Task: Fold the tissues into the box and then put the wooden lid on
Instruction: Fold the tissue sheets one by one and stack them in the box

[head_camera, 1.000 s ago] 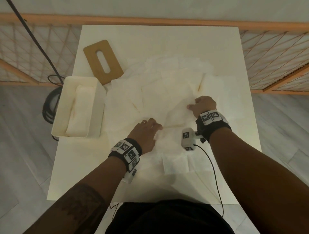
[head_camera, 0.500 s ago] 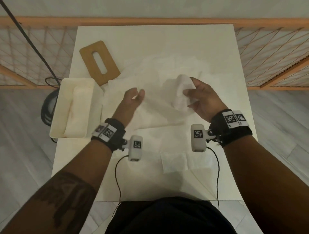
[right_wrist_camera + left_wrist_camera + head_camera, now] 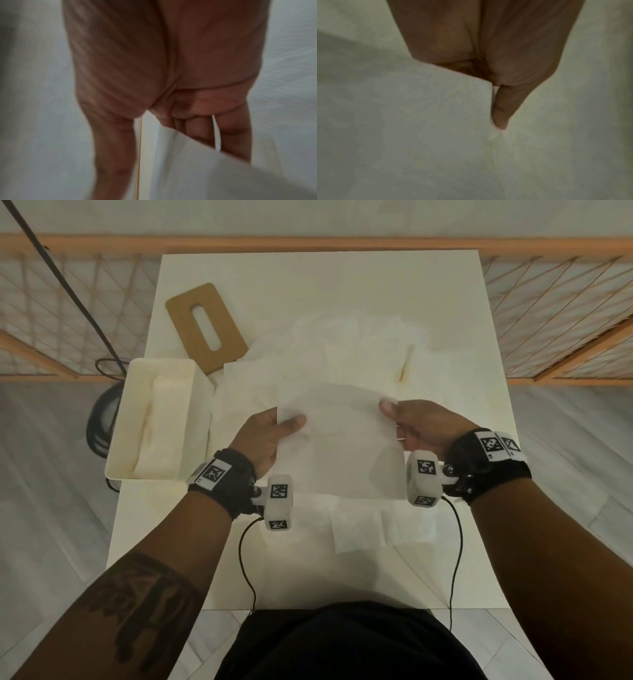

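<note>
A single white tissue (image 3: 342,440) hangs spread between my hands above the table. My left hand (image 3: 274,429) pinches its upper left corner, thumb on top; the left wrist view shows the thumb (image 3: 501,108) pressed on the sheet (image 3: 419,121). My right hand (image 3: 411,422) pinches the upper right corner, and the sheet's edge (image 3: 223,175) runs across its fingers (image 3: 233,135). More loose tissues (image 3: 359,350) lie heaped behind. The white box (image 3: 120,422) sits at the table's left edge with folded tissues (image 3: 164,422) inside. The wooden lid (image 3: 205,326) with a slot lies flat behind the box.
Another tissue (image 3: 380,525) lies flat on the table (image 3: 342,275) near me. Wrist camera cables (image 3: 455,542) hang off the front edge. A wooden railing with netting (image 3: 565,313) runs behind the table, and a black cable (image 3: 68,285) crosses at the left.
Both hands rose from pressing on the heap; the right lifted a crumpled tissue, then the left took its other corner. The sheet now hangs spread between them, closer to me.
</note>
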The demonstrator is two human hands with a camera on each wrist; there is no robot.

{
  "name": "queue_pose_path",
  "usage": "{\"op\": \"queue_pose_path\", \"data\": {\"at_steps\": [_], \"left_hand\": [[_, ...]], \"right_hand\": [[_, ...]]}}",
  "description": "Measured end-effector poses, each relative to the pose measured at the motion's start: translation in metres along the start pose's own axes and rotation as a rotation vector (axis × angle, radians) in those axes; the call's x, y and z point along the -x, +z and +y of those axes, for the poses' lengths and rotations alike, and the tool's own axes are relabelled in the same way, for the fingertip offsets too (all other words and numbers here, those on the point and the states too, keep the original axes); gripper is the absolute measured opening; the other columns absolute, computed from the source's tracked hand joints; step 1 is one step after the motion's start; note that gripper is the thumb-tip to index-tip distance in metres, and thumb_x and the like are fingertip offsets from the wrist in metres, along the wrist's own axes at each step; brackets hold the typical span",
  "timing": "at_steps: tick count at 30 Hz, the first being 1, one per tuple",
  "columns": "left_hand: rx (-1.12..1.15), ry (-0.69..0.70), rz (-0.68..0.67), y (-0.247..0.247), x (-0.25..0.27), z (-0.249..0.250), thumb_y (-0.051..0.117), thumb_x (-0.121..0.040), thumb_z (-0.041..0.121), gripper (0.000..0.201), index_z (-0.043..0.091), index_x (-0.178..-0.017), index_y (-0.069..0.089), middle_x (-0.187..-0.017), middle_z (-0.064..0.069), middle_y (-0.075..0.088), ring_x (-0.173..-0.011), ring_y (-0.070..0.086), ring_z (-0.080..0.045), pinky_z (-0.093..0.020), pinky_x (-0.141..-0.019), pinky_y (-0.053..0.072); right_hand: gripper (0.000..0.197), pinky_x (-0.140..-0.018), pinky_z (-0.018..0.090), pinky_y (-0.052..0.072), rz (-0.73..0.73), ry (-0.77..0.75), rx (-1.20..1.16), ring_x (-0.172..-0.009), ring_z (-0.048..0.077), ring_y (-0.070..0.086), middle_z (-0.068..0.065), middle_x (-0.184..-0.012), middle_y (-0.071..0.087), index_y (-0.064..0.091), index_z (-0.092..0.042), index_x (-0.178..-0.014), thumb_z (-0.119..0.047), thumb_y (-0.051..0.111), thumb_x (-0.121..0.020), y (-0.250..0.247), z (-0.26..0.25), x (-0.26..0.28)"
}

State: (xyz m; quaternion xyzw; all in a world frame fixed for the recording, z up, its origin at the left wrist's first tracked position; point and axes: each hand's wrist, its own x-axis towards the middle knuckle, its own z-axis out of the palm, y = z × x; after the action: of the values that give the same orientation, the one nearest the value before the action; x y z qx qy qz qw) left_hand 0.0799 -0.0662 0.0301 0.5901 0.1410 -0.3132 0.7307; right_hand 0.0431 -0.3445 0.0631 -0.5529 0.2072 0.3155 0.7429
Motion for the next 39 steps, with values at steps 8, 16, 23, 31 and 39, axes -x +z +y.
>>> {"op": "queue_pose_path", "data": {"at_steps": [8, 16, 23, 31, 39], "left_hand": [[-0.046, -0.041, 0.009, -0.012, -0.002, -0.009, 0.058, -0.096, -0.005, 0.026, 0.004, -0.119, 0.067, -0.115, -0.009, 0.075, -0.111, 0.070, -0.023, -0.034, -0.101, 0.054], [-0.295, 0.046, 0.041, -0.022, 0.000, -0.012, 0.062, -0.097, 0.001, 0.024, 0.019, -0.107, 0.075, -0.113, -0.007, 0.076, -0.112, 0.069, -0.027, -0.050, -0.106, 0.050], [-0.391, 0.113, -0.031, -0.022, 0.004, 0.006, 0.062, -0.098, 0.003, 0.022, 0.016, -0.109, 0.075, -0.109, -0.005, 0.077, -0.106, 0.072, -0.028, -0.046, -0.091, 0.059], [-0.634, 0.166, -0.056, -0.032, 0.003, 0.009, 0.063, -0.090, -0.011, 0.051, 0.035, -0.081, 0.082, -0.103, -0.002, 0.077, -0.106, 0.070, -0.028, -0.046, -0.098, 0.056], [-0.486, 0.060, -0.109, -0.026, 0.006, 0.004, 0.037, -0.085, -0.020, 0.059, 0.016, -0.090, 0.083, -0.119, -0.007, 0.073, -0.117, 0.064, -0.032, -0.045, -0.106, 0.051]], "right_hand": [[0.032, -0.075, 0.034, 0.063, 0.118, 0.053, -0.079, -0.101, 0.028, 0.075, 0.018, -0.119, 0.073, 0.063, 0.007, -0.126, -0.004, 0.064, -0.096, 0.003, 0.023, -0.012], [0.032, -0.085, 0.044, 0.060, 0.210, -0.016, 0.078, -0.108, 0.031, 0.071, 0.013, -0.119, 0.074, 0.066, -0.008, -0.128, -0.017, 0.065, -0.098, -0.002, 0.029, -0.016], [0.030, -0.091, 0.047, 0.060, 0.256, -0.077, 0.090, -0.109, 0.029, 0.072, 0.011, -0.121, 0.073, 0.069, -0.016, -0.127, -0.013, 0.066, -0.097, -0.008, 0.033, -0.010], [0.029, -0.070, 0.034, 0.060, 0.209, -0.090, 0.008, -0.089, 0.026, 0.073, 0.013, -0.109, 0.075, 0.068, -0.001, -0.125, 0.000, 0.054, -0.100, -0.012, 0.048, -0.008], [0.042, -0.081, 0.040, 0.057, 0.129, -0.012, -0.120, -0.094, 0.031, 0.065, 0.018, -0.119, 0.065, 0.074, -0.003, -0.114, -0.010, 0.039, -0.091, -0.010, 0.045, 0.000]]}}
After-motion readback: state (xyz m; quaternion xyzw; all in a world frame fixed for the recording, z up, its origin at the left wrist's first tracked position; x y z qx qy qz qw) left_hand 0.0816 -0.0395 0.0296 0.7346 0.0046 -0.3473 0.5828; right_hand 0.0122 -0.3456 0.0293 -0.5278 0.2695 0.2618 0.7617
